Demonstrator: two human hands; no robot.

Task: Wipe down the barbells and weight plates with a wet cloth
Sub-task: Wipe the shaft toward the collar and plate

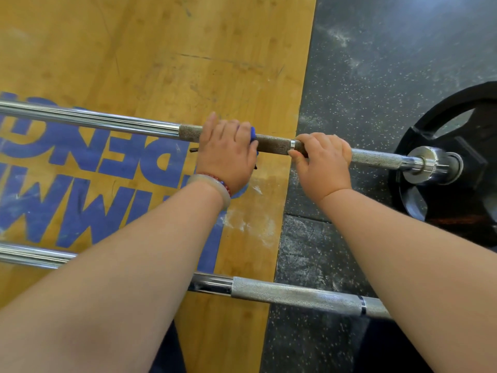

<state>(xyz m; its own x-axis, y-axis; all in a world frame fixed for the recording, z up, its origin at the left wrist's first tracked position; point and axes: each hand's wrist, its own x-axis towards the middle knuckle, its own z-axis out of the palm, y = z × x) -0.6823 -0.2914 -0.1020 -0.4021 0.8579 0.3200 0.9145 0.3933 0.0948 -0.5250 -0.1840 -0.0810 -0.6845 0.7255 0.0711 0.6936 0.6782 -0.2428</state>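
Left grip [226, 154] is wrapping cloth [253, 133] round the bar [274, 146] — wiping. Right grip [322, 162], nearer the plate [470, 189], is clasping it — probably steadying.

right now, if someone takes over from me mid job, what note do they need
Left hand grips the cloth around the far bar.
Right hand grips that bar bare, nearer the plate.
Near bar lies apart from both hands.
Done: the knurl between the hands looks darker, perhaps wet; the rest is unclear.
Left: likely the rest of the far bar, the near bar and the plate.
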